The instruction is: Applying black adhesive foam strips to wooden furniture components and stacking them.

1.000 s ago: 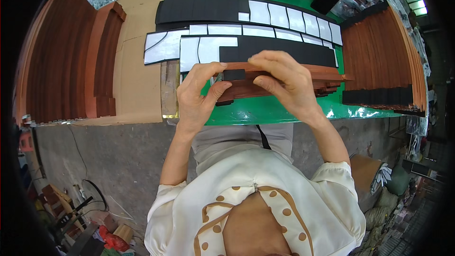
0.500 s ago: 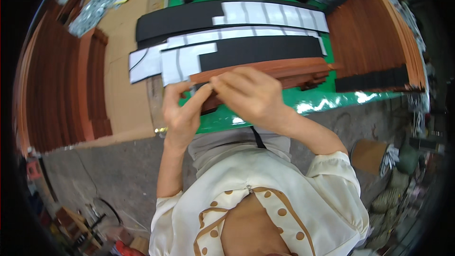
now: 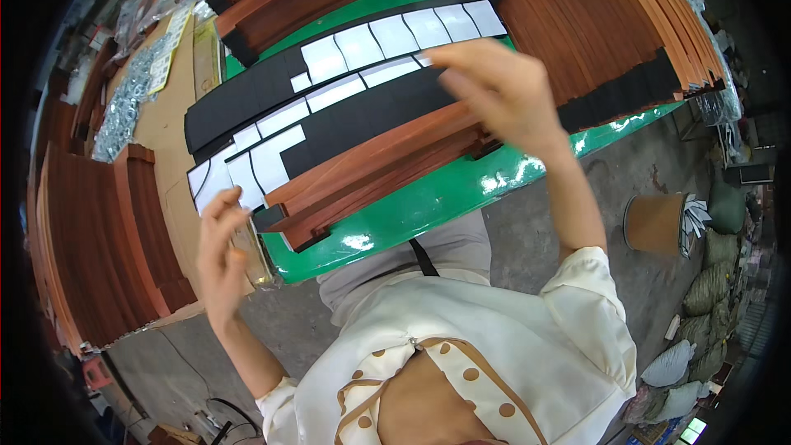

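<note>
My left hand (image 3: 221, 255) hovers by the left end of a reddish-brown wooden strip (image 3: 379, 147), its fingers loosely bent, apart and slightly blurred. A small black pad (image 3: 268, 216) sits on that end of the strip. Above the strip's right part is my right hand (image 3: 507, 91), fingers stretched leftward over the rows of pads, also blurred; nothing shows in it. Black pads (image 3: 354, 119) lie in overlapping rows just behind the strip. White rectangular panels (image 3: 358, 48) cover part of these rows.
Stacked reddish-brown strips stand at the left (image 3: 91, 247), the right (image 3: 585, 29) and the back (image 3: 305, 0). Under the work lies a shiny green table cover (image 3: 362, 239). Clear plastic bags (image 3: 128, 119) rest on cardboard at the left. A round brown bin (image 3: 651, 222) stands on the floor.
My hands have parted from their meeting point at the strip's left end. The left moved left and down, the right up and right. The view has turned, and the black pad shows.
</note>
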`<state>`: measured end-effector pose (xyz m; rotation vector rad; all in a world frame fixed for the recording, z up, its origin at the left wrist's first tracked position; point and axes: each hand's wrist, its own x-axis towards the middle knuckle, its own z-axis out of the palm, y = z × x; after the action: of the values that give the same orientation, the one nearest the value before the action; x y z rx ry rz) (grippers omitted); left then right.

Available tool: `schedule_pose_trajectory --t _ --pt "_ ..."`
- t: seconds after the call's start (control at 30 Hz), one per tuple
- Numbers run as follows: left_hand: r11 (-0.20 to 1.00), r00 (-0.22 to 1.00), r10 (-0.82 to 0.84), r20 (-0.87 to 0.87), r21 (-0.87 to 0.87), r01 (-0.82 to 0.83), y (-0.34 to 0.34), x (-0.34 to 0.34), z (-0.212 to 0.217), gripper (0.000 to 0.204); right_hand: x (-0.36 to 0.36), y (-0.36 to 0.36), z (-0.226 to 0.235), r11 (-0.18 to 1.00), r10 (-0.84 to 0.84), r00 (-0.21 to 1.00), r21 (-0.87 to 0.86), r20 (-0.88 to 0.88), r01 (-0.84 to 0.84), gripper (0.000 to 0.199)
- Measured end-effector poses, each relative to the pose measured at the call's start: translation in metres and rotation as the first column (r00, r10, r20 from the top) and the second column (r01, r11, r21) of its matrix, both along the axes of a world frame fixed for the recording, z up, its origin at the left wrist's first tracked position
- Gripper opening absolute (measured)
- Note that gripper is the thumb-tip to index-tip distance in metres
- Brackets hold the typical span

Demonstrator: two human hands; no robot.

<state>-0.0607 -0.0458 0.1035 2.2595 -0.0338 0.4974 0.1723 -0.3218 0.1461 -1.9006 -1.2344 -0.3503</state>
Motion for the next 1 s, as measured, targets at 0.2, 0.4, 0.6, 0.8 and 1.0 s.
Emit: schedule_pose_trajectory --t 0.2,0.4,0.6,0.8,1.0 --pt "0.997 0.984 0.039 -0.173 0.075 -0.026 0.041 0.063 -0.033 0.018 0.063 -0.014 0.000 0.973 -0.015 0.987 -0.230 -0.161 -0.023 0.013" --pt "0.905 0.966 -0.005 -0.258 0.411 0.114 0.049 0.070 -0.082 0.033 0.064 0.089 -0.018 0.748 0.414 0.896 -0.502 -0.160 -0.435 0.013" --pt "0.925 0.987 0.054 -0.152 0.381 0.008 0.045 0.061 -0.100 0.035 0.024 0.189 -0.071 0.405 0.634 0.728 -0.690 -0.261 -0.600 0.027" --pt "0.909 0.991 0.134 -0.005 0.398 -0.121 0.041 0.056 -0.109 0.027 0.015 0.225 -0.098 0.229 0.684 0.681 -0.810 -0.260 -0.539 0.034" --pt "0.908 0.982 0.185 -0.031 0.388 -0.159 0.040 0.054 -0.110 0.026 0.012 0.238 -0.107 0.249 0.725 0.652 -0.798 -0.221 -0.548 0.020"
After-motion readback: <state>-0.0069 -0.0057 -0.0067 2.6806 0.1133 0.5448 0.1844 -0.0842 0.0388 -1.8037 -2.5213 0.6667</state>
